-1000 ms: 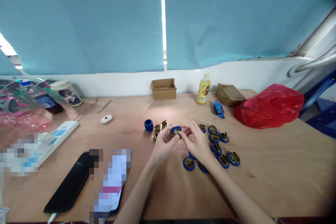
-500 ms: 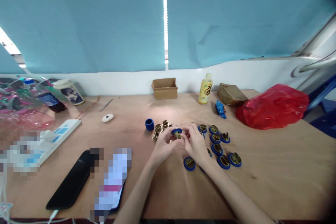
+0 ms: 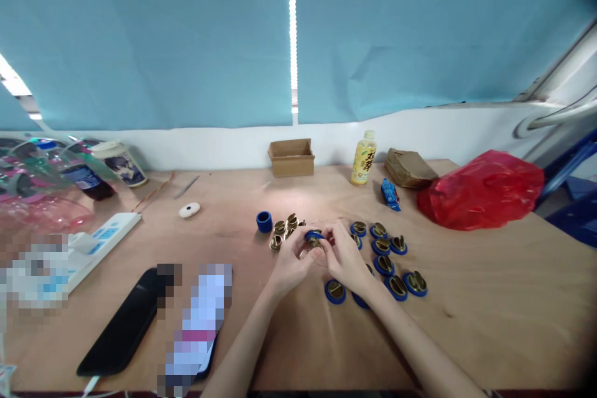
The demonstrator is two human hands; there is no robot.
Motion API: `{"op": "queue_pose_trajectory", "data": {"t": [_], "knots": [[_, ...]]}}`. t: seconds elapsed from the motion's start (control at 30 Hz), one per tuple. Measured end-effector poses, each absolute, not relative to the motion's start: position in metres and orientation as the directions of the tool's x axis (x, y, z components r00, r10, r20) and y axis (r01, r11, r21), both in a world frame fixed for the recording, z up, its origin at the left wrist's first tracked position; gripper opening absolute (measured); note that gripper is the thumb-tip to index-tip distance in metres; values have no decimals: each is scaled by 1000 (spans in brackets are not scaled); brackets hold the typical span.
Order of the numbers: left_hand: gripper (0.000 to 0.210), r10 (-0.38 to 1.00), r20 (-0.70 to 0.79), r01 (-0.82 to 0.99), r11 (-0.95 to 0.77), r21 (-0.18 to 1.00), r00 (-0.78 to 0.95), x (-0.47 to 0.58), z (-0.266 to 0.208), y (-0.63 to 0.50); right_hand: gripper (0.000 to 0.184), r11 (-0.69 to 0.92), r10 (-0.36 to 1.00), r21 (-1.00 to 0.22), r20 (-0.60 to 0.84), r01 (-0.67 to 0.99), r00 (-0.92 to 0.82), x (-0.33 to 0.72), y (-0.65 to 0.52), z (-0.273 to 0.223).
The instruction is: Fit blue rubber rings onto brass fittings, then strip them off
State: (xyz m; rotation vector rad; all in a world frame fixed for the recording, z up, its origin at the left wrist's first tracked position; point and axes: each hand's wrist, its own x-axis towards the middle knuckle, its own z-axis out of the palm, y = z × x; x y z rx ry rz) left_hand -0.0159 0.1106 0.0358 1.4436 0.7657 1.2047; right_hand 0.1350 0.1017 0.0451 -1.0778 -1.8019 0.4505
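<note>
Clock centred on the held piece. Nearest, 8 o'clock: black phone (image 3: 124, 329) flat on the table (image 3: 289, 348). Blue-rimmed brass pieces (image 3: 384, 265) spread from 3 to 5 o'clock, around the right hand (image 3: 344, 255). Left hand (image 3: 291, 261) opposite; each grip nearly closed, fingertips pinching one blue-ringed piece (image 3: 314, 236) between them. 9 to 10 o'clock, just beside the left hand: loose brass pieces (image 3: 280, 228), then a blue cylinder (image 3: 264, 221), hollow. Farther, between 11 and 12: open cardboard box (image 3: 292, 165).
</note>
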Motion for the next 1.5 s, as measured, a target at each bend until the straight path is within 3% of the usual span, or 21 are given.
{"op": "queue_pose_trajectory", "data": {"t": [0.23,0.47,0.63,0.77,0.93,1.1,1.33,1.5], "knots": [[25,926,275,-98,-258,961,260,-14,39,108,13,577,811,-670,539,468,-230,135,99,43],[27,968,241,-113,-233,966,69,-15,40,116,18,589,795,-689,588,422,-150,126,92,50],[36,978,202,-125,-194,973,58,-17,39,118,21,570,784,-704,620,425,-25,124,89,48],[40,974,201,-93,-192,977,107,-20,40,116,17,403,882,-841,463,361,92,129,97,51],[43,975,162,-120,-144,982,154,-21,40,115,24,288,956,-949,279,127,-88,131,104,52],[47,986,58,-346,0,938,156,-19,35,117,28,214,970,-977,213,-3,-114,131,106,50],[41,970,90,-228,-38,973,224,-20,41,115,36,91,970,-991,110,-95,-215,137,107,52],[49,986,70,-248,-30,968,154,-20,37,120,42,53,976,-986,85,-159,-202,136,108,54]]}}
